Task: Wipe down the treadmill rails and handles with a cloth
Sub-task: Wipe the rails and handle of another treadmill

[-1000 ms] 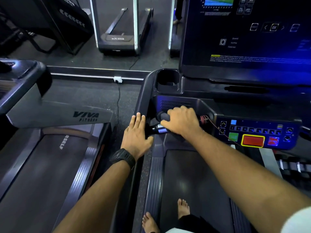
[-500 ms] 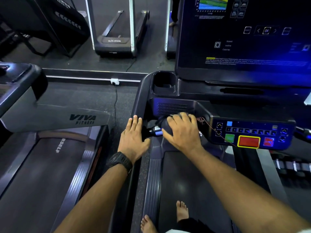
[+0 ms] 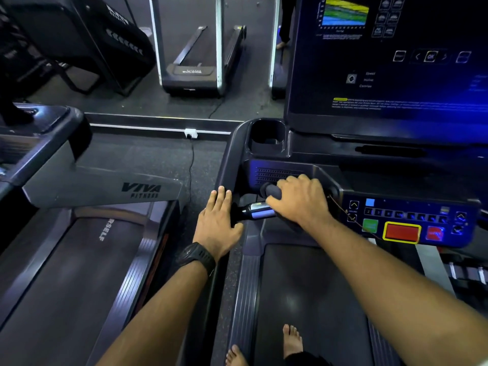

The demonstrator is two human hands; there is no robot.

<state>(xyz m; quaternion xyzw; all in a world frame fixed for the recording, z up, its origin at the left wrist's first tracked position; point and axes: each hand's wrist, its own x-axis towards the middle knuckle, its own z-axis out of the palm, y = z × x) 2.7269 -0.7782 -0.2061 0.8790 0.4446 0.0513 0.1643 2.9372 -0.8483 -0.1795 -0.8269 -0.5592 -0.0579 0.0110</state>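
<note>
Two bare hands reach forward on a treadmill (image 3: 303, 286). Far left of its handle (image 3: 253, 211) stands a neighbouring treadmill (image 3: 105, 191) marked VIVA. Just left of the handle, the left hand (image 3: 215, 223), a black watch (image 3: 196, 256) at its wrist, lies flat with straight fingers on the side rail (image 3: 228, 165), holding nothing. The right hand (image 3: 298, 200) curls over the handle's right part, gripping it. A dark rounded lump (image 3: 273, 191) shows under its fingers, and I cannot tell whether it is cloth or grip. Right of the handle sits a button panel (image 3: 412, 220). Above it is a lit screen (image 3: 383, 62).
</note>
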